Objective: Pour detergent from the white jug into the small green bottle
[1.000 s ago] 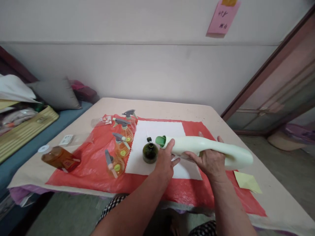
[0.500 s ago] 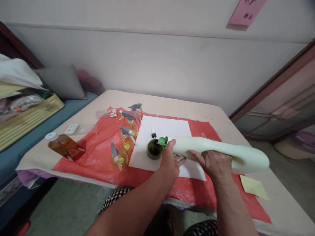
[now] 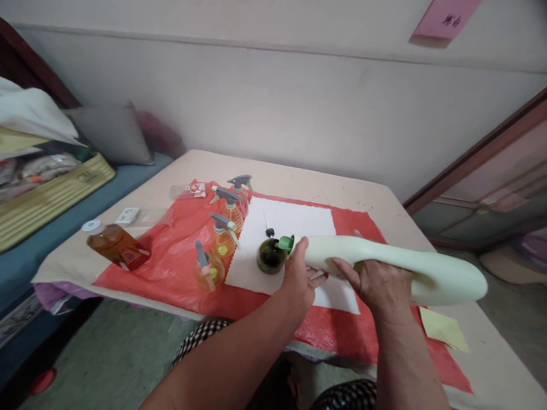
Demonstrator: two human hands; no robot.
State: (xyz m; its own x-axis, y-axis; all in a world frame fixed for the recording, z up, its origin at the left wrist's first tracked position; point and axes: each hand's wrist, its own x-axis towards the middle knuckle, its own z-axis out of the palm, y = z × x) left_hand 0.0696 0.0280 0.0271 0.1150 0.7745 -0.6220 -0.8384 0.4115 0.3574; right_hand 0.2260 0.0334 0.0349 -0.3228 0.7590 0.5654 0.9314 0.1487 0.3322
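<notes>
So both hands are on this big pale-green jug (image 3: 384,263), smooth matte plastic, long and curvy with a fat rounded base and a built-in handle loop. It's held nearly flat over the counter (image 3: 299,185), long axis running left to right, with the base sticking out right past the counter edge and the green spout (image 3: 285,243) pointing left. The spout sits right at the small dark green bottle (image 3: 270,255), a round glossy one with a little black neck on top, standing upright on a white sheet (image 3: 290,222).

The left hand (image 3: 299,279) has its grip closed around the jug's neck just behind the spout, thumb on top. The right hand (image 3: 378,282) is wrapped around the jug's middle from below, fingers curled tight on it.

Under everything there's a crinkly red plastic sheet (image 3: 171,250) on the beige counter. Left of the white sheet there's a line of four clear spray bottles (image 3: 222,239) with amber liquid, grey triggers and yellow-green round stickers. Further left an amber bottle with a white cap (image 3: 115,245) is tipped over at an angle, red label on it but I can't read it. A pink note (image 3: 444,20) on the wall has dark writing, too small to make out. A yellow sticky note (image 3: 444,330) lies on the counter by the right arm.
</notes>
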